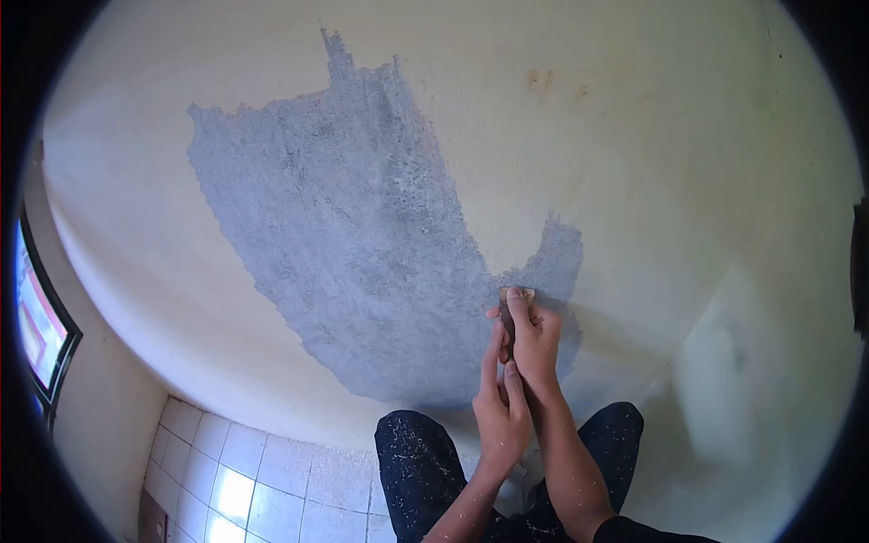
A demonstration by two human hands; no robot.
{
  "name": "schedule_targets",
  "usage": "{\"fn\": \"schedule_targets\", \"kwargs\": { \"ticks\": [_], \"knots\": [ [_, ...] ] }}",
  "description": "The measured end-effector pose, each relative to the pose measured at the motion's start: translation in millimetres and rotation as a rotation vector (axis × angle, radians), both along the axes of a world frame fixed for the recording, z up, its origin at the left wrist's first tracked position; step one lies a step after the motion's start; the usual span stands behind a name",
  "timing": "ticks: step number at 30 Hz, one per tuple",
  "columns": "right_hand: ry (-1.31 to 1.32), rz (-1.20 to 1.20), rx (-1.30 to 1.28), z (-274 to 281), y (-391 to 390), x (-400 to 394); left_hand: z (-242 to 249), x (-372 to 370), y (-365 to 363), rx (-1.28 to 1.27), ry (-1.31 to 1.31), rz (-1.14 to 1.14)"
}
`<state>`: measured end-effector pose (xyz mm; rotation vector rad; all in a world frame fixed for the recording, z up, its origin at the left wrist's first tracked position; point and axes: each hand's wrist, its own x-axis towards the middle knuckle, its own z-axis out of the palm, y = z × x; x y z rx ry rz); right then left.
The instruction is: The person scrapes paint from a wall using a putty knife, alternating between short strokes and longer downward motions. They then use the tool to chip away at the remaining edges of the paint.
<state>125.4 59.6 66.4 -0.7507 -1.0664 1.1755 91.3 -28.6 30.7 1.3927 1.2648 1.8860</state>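
A scraper [507, 337] with a dark handle and a light, brownish head is pressed to the wall, its head at the edge between grey and cream. My right hand [536, 346] is closed around it, thumb lying along the top toward the head. Just below, my left hand [501, 418] grips the lower end of the handle between thumb and fingers. Around the tool spreads a large bare grey patch [353, 217] with ragged borders. Cream paint [507, 163] covers the wall beside and above it. The scraper's front edge is partly hidden by my fingers.
My knees in dark trousers [418, 452], speckled with pale flakes, are close to the wall. White floor tiles [281, 462] lie at lower left. A dark-framed window [50, 335] is at the left edge, and a dark object [858, 271] sits at the far right.
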Motion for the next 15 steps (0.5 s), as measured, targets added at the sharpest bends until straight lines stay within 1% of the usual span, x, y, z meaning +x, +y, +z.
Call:
{"fn": "schedule_targets", "kwargs": {
  "ticks": [3, 6, 9, 12, 15],
  "knots": [
    [0.025, 0.011, 0.026, 16, 7, -3, 14, -4, 5, 0.001, 0.020, -0.010],
    [-0.020, 0.000, 0.023, 13, 4, -1, 9, -1, 4, -0.002, -0.047, -0.017],
    [-0.025, -0.007, -0.009, 7, 1, 2, 4, -2, 0, -0.027, 0.062, 0.014],
    [0.008, -0.025, 0.028, 19, 8, -3, 14, -4, 7, 0.020, 0.026, -0.012],
    [0.009, 0.019, 0.022, 15, 5, 1, 19, -1, -1, -0.055, -0.083, -0.061]
  ]
}}
